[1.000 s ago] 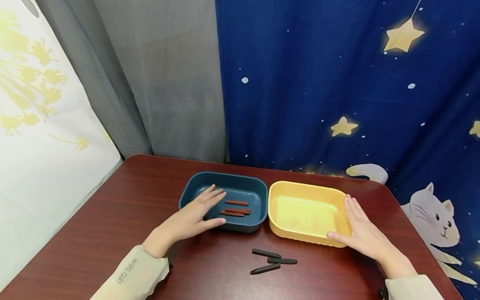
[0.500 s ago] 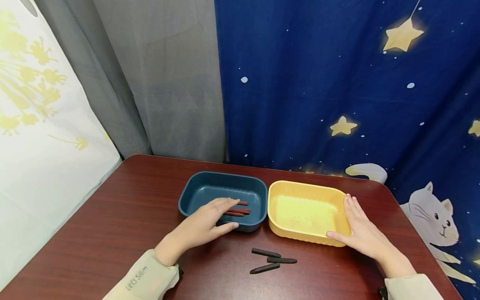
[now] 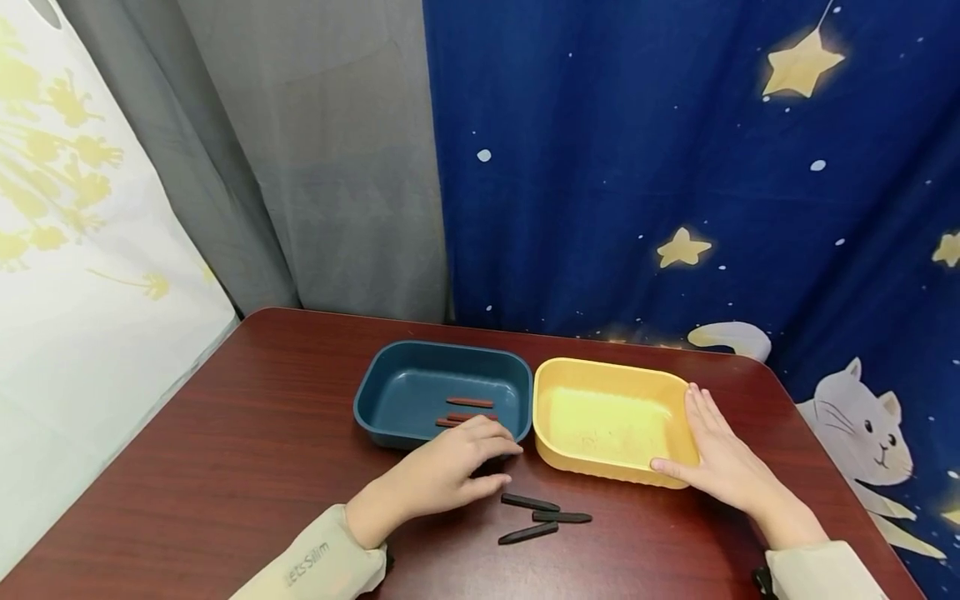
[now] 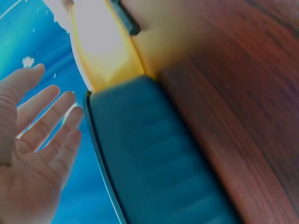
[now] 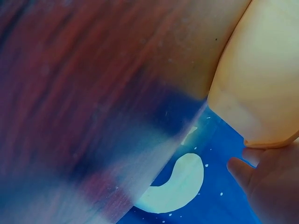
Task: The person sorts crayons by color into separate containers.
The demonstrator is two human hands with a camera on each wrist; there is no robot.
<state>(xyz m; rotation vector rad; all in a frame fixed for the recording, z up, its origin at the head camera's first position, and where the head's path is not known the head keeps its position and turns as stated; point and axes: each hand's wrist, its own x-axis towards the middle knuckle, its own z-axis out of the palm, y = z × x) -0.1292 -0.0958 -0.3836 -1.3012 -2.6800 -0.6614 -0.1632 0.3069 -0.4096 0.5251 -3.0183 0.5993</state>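
- Table [image 3: 247, 433] — dark red wood, carrying everything.
- Yellow tray [image 3: 611, 377] — right hand [image 3: 723, 467] rests flat against its right side, fingers straight.
- Blue tray [image 3: 408, 392] holds brown sticks [image 3: 470, 402].
- Left hand [image 3: 450, 467] hovers by the blue tray's near edge, fingers loose, holding nothing.
- Black sticks [image 3: 543, 517] lie just beside it.

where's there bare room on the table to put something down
Bare table lies left of the blue tray, and the yellow tray holds nothing. Crowded: the front middle, with black sticks beside the left hand.

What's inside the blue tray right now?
The blue tray holds reddish-brown sticks: one fully visible, more partly covered by the left hand. Exact count unclear.
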